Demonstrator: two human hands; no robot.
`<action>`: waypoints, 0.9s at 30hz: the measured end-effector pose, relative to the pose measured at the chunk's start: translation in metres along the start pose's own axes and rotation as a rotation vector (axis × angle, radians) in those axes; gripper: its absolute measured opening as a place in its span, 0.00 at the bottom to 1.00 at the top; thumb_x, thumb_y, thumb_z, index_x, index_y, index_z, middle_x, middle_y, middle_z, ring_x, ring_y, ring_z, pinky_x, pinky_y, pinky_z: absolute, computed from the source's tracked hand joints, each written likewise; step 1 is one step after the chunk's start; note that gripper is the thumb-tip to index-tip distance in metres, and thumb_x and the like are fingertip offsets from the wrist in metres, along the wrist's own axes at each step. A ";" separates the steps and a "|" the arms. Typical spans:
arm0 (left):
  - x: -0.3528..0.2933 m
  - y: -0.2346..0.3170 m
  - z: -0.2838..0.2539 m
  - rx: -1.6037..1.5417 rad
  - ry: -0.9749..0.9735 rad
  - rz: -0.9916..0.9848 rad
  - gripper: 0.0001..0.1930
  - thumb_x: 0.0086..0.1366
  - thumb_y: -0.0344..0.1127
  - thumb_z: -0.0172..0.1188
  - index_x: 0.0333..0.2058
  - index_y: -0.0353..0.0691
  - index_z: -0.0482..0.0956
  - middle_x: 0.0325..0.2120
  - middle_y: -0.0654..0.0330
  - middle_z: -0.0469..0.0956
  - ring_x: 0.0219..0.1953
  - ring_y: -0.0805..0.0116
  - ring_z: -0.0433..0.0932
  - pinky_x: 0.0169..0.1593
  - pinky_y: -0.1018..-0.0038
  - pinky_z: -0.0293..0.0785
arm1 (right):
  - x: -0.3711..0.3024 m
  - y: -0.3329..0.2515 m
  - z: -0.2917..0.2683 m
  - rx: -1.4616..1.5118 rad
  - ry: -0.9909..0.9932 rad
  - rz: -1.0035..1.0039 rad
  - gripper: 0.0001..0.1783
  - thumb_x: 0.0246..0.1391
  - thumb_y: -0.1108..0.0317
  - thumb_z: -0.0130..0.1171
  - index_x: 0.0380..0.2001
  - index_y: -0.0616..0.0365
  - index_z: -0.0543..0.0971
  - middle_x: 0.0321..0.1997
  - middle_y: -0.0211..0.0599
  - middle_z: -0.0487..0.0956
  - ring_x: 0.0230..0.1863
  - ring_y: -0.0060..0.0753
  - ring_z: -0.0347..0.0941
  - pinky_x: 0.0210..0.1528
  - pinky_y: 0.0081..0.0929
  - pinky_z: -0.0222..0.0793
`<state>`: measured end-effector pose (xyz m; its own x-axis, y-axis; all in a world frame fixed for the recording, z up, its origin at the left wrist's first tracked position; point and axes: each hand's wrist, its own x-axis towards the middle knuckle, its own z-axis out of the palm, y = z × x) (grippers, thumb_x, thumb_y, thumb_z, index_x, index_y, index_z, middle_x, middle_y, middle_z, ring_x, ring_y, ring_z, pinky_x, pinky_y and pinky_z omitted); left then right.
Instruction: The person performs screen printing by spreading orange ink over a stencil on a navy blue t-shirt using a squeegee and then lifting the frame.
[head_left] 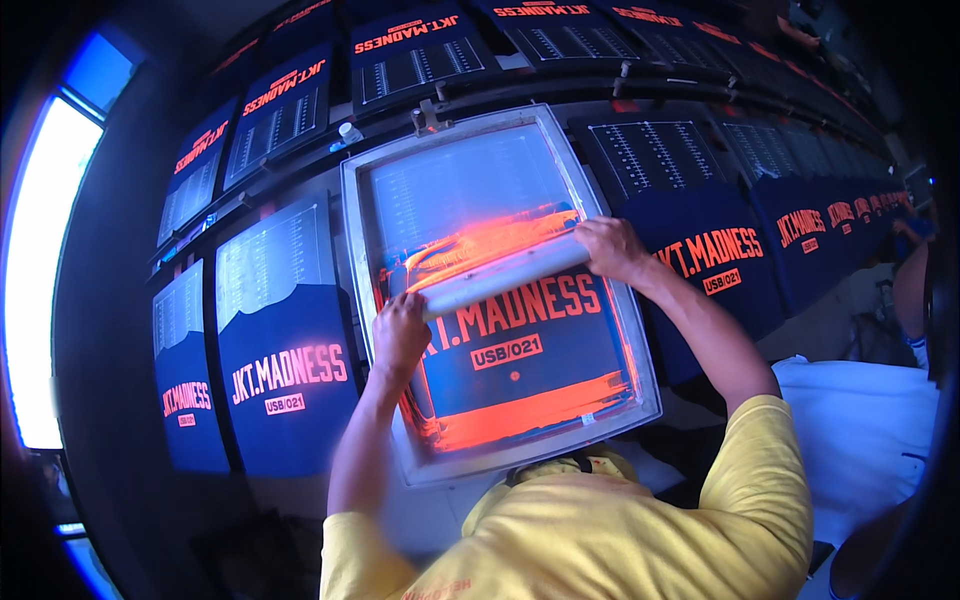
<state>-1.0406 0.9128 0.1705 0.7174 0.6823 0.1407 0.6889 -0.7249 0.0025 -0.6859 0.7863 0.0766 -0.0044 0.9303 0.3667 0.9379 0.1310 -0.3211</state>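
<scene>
My left hand (402,330) is closed around the left end of a long pale squeegee (505,275). My right hand (612,250) grips its other end, a little farther from me. The squeegee lies across a printing screen (354,230), tilted slightly up to the right. Bright orange ink (480,238) is heaped and smeared along its far side. Nearer to me, orange lettering shows on the dark mesh, and a wide ink band (530,412) runs along the bottom. What lies under the screen is mostly hidden.
Navy fabric pieces with orange prints lie on boards to the left (285,370) and right (710,260). More printed pieces (405,40) fill the far row. Metal clamps (430,117) stand behind the screen. White cloth (850,430) and another person's arm (912,270) are at right.
</scene>
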 end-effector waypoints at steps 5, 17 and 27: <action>0.023 -0.004 -0.015 -0.032 -0.080 -0.015 0.10 0.52 0.25 0.57 0.35 0.37 0.80 0.31 0.50 0.80 0.35 0.48 0.81 0.40 0.57 0.77 | 0.022 0.007 -0.005 0.054 -0.009 -0.010 0.09 0.40 0.76 0.62 0.29 0.59 0.78 0.33 0.43 0.81 0.39 0.48 0.79 0.43 0.41 0.76; -0.098 0.015 -0.057 -0.089 -0.047 0.025 0.14 0.50 0.23 0.57 0.37 0.41 0.78 0.33 0.56 0.79 0.37 0.52 0.80 0.40 0.58 0.78 | -0.084 -0.094 -0.042 0.101 0.087 0.022 0.09 0.38 0.79 0.57 0.28 0.59 0.75 0.32 0.40 0.78 0.39 0.46 0.77 0.38 0.40 0.77; -0.221 0.045 -0.047 -0.071 -0.027 0.025 0.17 0.45 0.21 0.60 0.36 0.41 0.79 0.41 0.59 0.82 0.47 0.59 0.81 0.47 0.67 0.80 | -0.184 -0.170 -0.043 0.131 0.034 0.028 0.11 0.35 0.79 0.57 0.29 0.60 0.74 0.35 0.39 0.77 0.39 0.43 0.75 0.41 0.36 0.75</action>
<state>-1.1733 0.7251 0.1861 0.7377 0.6652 0.1153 0.6621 -0.7462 0.0696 -0.8294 0.5786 0.1014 0.0353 0.9226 0.3842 0.8840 0.1505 -0.4426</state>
